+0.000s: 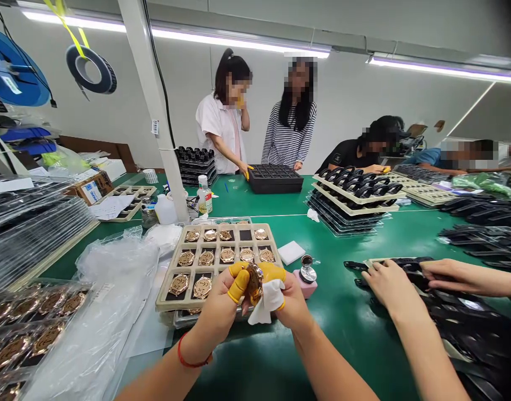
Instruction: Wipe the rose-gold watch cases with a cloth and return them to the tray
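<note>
My left hand (pixel 222 303), with yellow finger cots on thumb and forefinger, pinches a gold-coloured watch case (pixel 254 280) just above the near edge of a beige compartment tray (pixel 165 295). My right hand (pixel 289 301), also in yellow cots, is closed on a small white cloth (pixel 267 302) pressed against the same case. The tray holds several more gold cases (pixel 227 254) in its pockets. A red string circles my left wrist.
A pink dispenser bottle (pixel 306 278) and a white pad (pixel 291 252) sit right of the tray. Plastic bags (pixel 108 295) and more gold cases (pixel 25 328) lie at left. A co-worker's hands (pixel 389 284) handle black parts at right. Stacked trays (pixel 347 209) and several people stand beyond.
</note>
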Available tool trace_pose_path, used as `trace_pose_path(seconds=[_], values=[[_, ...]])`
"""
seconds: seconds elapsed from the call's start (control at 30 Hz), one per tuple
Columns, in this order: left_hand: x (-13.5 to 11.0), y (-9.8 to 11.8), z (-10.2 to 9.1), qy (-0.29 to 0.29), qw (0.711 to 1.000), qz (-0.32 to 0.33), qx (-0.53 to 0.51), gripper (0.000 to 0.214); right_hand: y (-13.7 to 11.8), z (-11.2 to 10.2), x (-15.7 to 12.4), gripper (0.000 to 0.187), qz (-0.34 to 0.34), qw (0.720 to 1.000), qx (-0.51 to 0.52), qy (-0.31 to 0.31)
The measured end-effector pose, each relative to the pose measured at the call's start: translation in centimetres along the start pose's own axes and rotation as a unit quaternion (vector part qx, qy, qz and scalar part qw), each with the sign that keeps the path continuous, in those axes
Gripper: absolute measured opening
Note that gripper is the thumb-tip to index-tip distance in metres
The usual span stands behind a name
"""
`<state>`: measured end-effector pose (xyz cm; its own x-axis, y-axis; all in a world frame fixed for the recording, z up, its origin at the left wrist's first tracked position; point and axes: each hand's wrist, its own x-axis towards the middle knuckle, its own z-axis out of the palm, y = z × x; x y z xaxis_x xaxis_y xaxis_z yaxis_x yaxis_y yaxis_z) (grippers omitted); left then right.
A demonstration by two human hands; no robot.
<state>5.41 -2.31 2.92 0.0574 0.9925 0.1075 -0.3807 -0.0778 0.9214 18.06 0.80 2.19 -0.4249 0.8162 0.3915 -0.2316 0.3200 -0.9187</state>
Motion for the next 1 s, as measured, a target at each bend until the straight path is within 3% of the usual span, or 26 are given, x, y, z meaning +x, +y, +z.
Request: trace_pose_path(seconds=[0.07,0.13,0.2,0.27,0.37,0.53,0.63,0.73,0.87,0.93,1.0], values=[[0.0,-0.4,0.1,0.067,0.995,0.072,0.023,0.041,-0.1,0.3,0.2,0.029,-0.005,0.999,-0.023,-0.030],[-0.1,-0.5,0.1,0.090,0.982,0.146,0.080,0.033,-0.4,0.3,0.4,0.021,-0.041,0.994,-0.093,-0.032],[-0.2,-0.2,0.1,0.061,0.968,0.193,0.148,0.025,-0.7,0.1,0.4,0.025,-0.095,0.976,-0.198,0.001],[-0.3,0.2,0.2,0.014,0.965,0.194,0.178,0.022,-0.9,-0.3,0.3,0.031,-0.132,0.950,-0.279,0.046],[-0.4,0.6,0.4,-0.025,0.988,0.117,0.093,0.029,-0.8,-0.7,0.0,0.029,-0.145,0.934,-0.317,0.075],[-0.4,1.0,0.8,0.009,0.995,-0.041,-0.091,0.038,-0.9,-0.9,-0.2,0.025,-0.165,0.928,-0.334,0.024],[-0.3,0.8,0.9,0.011,0.987,-0.092,-0.128,0.037,-1.2,-1.1,-0.1,0.037,-0.196,0.919,-0.342,-0.028],[-0.3,0.6,0.9,-0.007,0.980,-0.139,-0.140,0.040,-1.2,-1.8,0.5,0.033,-0.251,0.886,-0.382,-0.072],[-0.2,1.4,0.3,-0.047,0.971,-0.172,-0.156,0.040,-0.9,-2.8,1.6,0.025,-0.283,0.847,-0.446,-0.061],[-0.2,2.2,-0.3,-0.065,0.974,-0.172,-0.134,0.040,-0.8,-3.3,1.8,0.022,-0.235,0.878,-0.418,0.001],[-0.2,2.8,-1.0,-0.053,0.987,-0.142,-0.056,0.043,-0.9,-3.6,1.6,0.019,-0.149,0.940,-0.298,0.070]])
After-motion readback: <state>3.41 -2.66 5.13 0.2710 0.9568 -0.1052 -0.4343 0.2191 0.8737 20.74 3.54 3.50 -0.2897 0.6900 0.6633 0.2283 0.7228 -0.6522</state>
